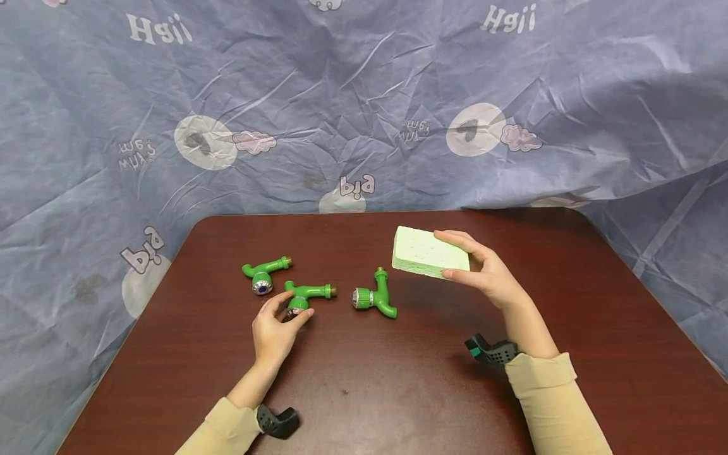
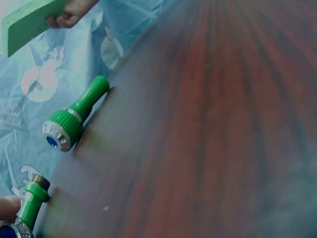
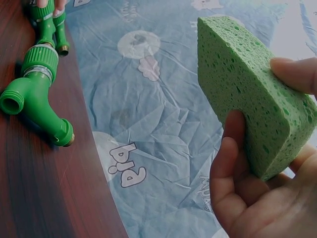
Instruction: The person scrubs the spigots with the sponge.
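Note:
My right hand (image 1: 493, 278) holds a light green sponge (image 1: 428, 251) above the table, thumb on one face and fingers on the opposite one. The right wrist view shows the sponge (image 3: 242, 89) close up, its surface full of pores. On the left, my left hand (image 1: 275, 335) pinches the knob end of a green plastic tap (image 1: 309, 291) lying on the table, thumb on one side and fingers on the other. Its knob is partly hidden by the hand. Two similar taps lie nearby: one (image 1: 382, 296) to its right, one (image 1: 266, 273) to its upper left.
The dark red-brown wooden table (image 1: 364, 392) has its far edge against a hanging blue-grey patterned cloth (image 1: 318, 126). Black wrist devices sit at the left wrist (image 1: 277, 422) and right wrist (image 1: 490, 349).

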The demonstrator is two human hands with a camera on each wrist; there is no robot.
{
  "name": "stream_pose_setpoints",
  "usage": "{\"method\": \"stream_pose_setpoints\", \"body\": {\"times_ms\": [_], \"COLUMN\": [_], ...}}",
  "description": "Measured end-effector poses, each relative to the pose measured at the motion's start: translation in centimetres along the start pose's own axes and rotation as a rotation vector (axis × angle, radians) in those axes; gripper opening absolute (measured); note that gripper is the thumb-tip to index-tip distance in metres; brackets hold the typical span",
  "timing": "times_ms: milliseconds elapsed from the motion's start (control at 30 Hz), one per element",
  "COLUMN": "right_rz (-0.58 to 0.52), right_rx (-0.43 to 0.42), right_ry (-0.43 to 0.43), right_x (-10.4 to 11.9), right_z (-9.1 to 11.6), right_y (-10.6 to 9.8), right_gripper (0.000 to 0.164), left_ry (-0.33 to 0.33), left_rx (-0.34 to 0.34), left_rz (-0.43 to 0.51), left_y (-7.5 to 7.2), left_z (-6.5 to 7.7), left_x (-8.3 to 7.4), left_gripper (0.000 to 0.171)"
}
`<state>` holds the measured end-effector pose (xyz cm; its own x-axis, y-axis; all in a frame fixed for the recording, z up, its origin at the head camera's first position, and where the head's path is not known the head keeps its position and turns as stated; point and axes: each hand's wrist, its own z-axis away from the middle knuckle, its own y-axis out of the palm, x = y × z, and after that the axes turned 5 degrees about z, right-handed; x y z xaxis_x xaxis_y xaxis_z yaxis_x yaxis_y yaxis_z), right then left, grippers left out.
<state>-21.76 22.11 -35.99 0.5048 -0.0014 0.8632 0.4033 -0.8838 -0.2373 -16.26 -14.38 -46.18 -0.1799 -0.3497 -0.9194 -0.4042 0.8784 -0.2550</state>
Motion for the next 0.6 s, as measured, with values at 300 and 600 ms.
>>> {"method": "stream_pose_setpoints", "body": {"times_ms": [300,600], "right_rz": [-0.002,-0.013], "right_rx": [0.004,0.012], "right_ry": [-0.01,-0.015], "right_x": [0.1,0.0], "right_z": [0.0,0.0], "right_y": [0.0,-0.1], "right_gripper": [0.059,0.06], "left_ry": [-0.125,-0.191], "left_rx": [-0.034,0.06], "left_rz": [-0.037,0.196], "left_y": [-0.7,-0.5], "left_z": [-1.4,-3.2], "left_x": [0.5,0.6], "left_gripper": [0.049,0.044]}}
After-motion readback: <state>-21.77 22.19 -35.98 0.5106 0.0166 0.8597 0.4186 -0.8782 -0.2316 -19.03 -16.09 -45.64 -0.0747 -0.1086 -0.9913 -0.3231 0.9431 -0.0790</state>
